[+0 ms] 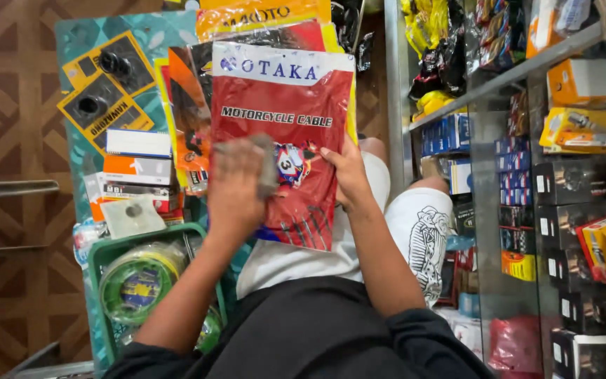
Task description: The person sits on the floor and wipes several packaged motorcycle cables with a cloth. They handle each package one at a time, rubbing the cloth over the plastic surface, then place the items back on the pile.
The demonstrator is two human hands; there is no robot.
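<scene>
Packet: flat red plastic packet with a white header strip point(282, 133), upright in front of me over my lap, top edge tilted away; more flat packets in orange and yellow point(191, 105) fanned behind it.
Right hand: my right hand point(348, 172) pinches the packet's right edge, thumb on the printed face, other fingers hidden behind.
Left hand: my left hand point(236, 186) is closed round a small grey cloth point(266, 165), pressed against the packet's face; blurred.
Lap: white shorts with a dark printed figure point(426, 238), just beneath the packet.
Left of packet: stack of small white and orange cardboard boxes point(138, 168) on a teal patterned mat point(82, 151); two yellow cards carrying black rubber rings point(106, 84) above them.
Lower left: green plastic basket point(103, 256) holding a coiled green cable in clear wrap point(138, 281).
Right: metal and glass shelving point(513, 74) packed with small boxes, near my right knee.
</scene>
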